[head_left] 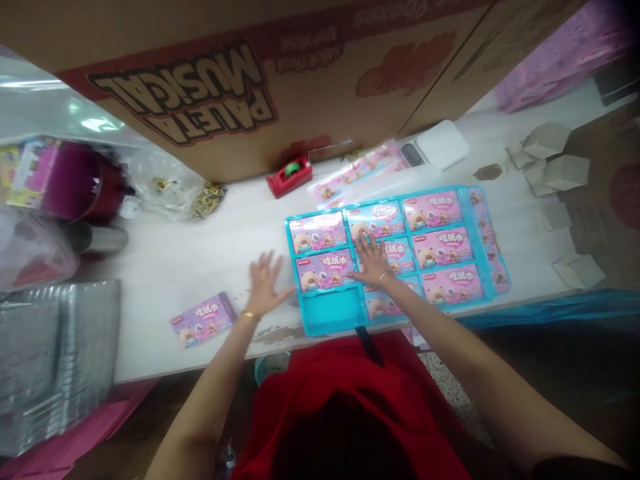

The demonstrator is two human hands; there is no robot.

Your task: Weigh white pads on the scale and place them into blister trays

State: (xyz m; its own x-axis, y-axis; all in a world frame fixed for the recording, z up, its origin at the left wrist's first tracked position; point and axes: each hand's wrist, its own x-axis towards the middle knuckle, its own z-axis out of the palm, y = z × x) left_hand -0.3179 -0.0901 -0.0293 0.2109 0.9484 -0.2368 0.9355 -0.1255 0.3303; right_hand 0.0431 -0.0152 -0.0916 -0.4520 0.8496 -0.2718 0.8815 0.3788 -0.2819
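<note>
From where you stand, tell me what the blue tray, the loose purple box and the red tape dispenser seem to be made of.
Blue tray: probably thin moulded plastic with a slight sheen; its rim and dividers look formed in one piece.
Loose purple box: likely printed card, with flat faces and straight edges.
Red tape dispenser: smooth, perhaps hard plastic; painted metal is possible.

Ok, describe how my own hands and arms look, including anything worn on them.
The left hand has a gold-toned band at its wrist; the right hand has a thinner, shiny bracelet. Neither wears a glove. What looks like a dark sleeve edge shows high on the right arm.
</note>
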